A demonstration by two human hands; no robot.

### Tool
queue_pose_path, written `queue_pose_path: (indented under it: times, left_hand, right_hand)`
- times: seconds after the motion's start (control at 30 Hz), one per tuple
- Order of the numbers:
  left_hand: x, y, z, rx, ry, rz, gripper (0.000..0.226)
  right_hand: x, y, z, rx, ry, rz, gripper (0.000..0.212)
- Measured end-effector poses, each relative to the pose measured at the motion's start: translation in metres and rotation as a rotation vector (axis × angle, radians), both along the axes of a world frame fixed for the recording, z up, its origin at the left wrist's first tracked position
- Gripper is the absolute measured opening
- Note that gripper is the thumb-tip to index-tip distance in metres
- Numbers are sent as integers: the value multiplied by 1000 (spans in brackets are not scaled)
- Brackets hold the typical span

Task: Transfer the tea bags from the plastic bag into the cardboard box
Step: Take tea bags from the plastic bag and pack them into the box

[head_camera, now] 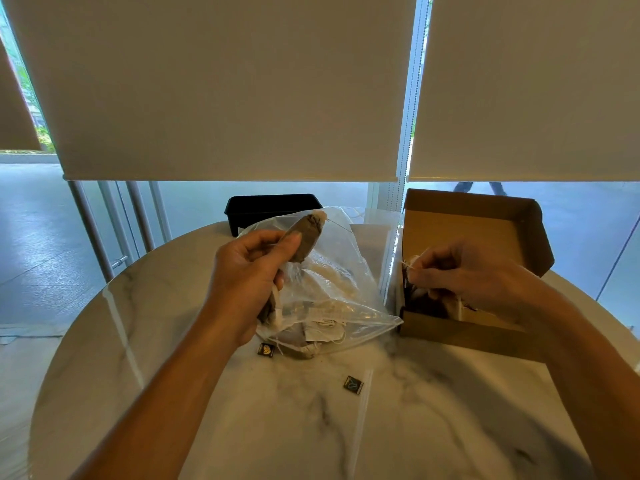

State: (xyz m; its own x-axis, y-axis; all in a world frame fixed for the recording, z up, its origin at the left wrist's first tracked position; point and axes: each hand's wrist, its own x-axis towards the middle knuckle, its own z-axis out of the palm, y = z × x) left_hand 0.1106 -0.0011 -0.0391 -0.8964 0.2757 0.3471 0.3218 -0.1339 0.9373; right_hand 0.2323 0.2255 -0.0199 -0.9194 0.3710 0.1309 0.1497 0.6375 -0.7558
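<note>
Our left hand [247, 271] is curled round a tea bag [304, 242], lifted over the plastic bag [346, 292]. Our right hand [460, 275] pinches string and tags [410, 266] at the near-left corner of the open box [460, 327], where a few bags already lie. More remain in the plastic bag on the table [311, 410], and two dark tags [353, 384] lie loose in front of it. We judge the tea bags feather-light, soft and easily torn, their strings prone to tangling, so we would pinch the pouch itself gently, not the thread.
</note>
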Motion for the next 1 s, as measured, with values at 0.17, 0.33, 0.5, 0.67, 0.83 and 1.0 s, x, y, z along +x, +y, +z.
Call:
queue_pose_path:
  times: [0.17,0.33,0.5,0.67,0.83,1.0]
  left_hand:
    - [5,4,-2,-27,-2,-43,7]
    - [16,12,-9,-127,50,-110,14]
    - [22,18,-11,-183,92,-147,17]
    - [22,20,-14,-223,121,-163,18]
    - [23,20,-14,-242,169,-203,27]
    - [23,21,-15,-277,169,-215,15]
  right_hand:
    - [-3,-9,4,-83,163,10,14]
    - [-2,-29,9,-290,282,133,10]
    - [-7,-43,5,-303,340,172,8]
    - [-13,-48,-2,-300,370,135,10]
    - [-16,-49,-4,-322,381,110,17]
    - [-11,-41,0,-226,361,92,21]
